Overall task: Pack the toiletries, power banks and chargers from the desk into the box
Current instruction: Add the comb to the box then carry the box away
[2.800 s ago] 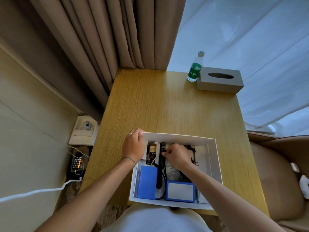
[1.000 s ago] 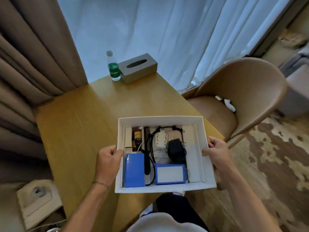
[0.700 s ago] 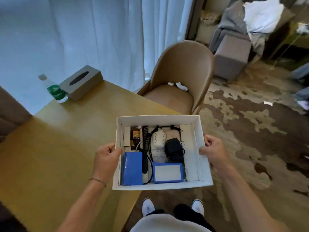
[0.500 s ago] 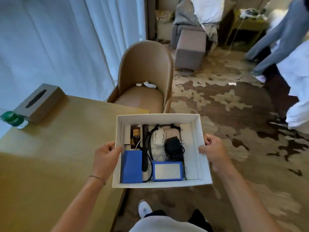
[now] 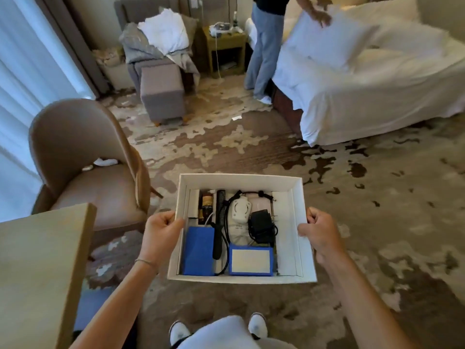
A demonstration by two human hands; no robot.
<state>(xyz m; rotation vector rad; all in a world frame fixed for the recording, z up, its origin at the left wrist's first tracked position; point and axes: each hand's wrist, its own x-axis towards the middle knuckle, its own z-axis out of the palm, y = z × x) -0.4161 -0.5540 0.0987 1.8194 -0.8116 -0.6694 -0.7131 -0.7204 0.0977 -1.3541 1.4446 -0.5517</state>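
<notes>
I hold the white open box in the air over the carpet, away from the desk. My left hand grips its left wall and my right hand grips its right wall. Inside lie two blue power banks, a black comb, a white charger, a black charger with cable, and a small brown bottle.
A tan chair stands to the left beside the desk corner. A grey ottoman and a pile of linen sit farther back. Another person stands by the white bed at the upper right. Patterned carpet lies ahead.
I lifted the box off the desk with both hands and turned right, away from the window. The desk slid to the left edge, and the bed and another person came into view.
</notes>
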